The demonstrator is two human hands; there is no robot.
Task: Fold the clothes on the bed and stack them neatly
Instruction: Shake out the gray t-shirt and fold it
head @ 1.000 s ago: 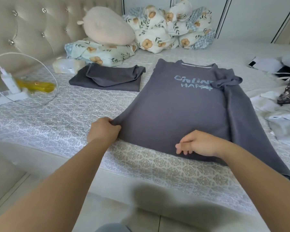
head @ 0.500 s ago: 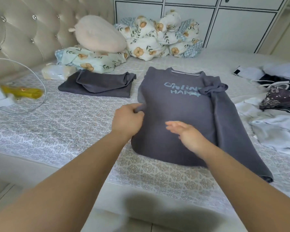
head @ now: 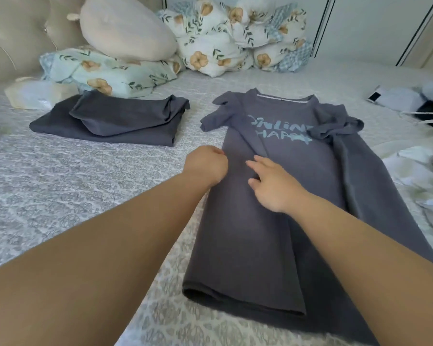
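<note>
Grey fabric of a T-shirt [head: 273,221] lies lengthwise on the patterned bed cover [head: 73,196], hem toward the near edge of the bed and collar toward the far side. Pale blue lettering runs across its chest, partly hidden by folds. Its left side is doubled inward along the body, giving a thick layered edge at the hem, while the short sleeve on that side still sticks out flat near the collar. The opposite sleeve is bunched over the chest, and a long strip of the shirt trails along the right side.

The left hand [head: 205,166] sits at the folded left edge of the shirt with its fingers curled under; whether they pinch the cloth cannot be told. The right hand [head: 273,183] rests on the shirt's middle, fingers spread and fairly straight, pressing the fabric flat.

A folded dark grey garment [head: 110,121] lies on the cover just beyond and left of the shirt. Floral pillows [head: 105,73] and a bundled floral quilt [head: 230,38] sit toward the headboard corner, with loose pale clothes [head: 415,171] along the right edge of the bed.
</note>
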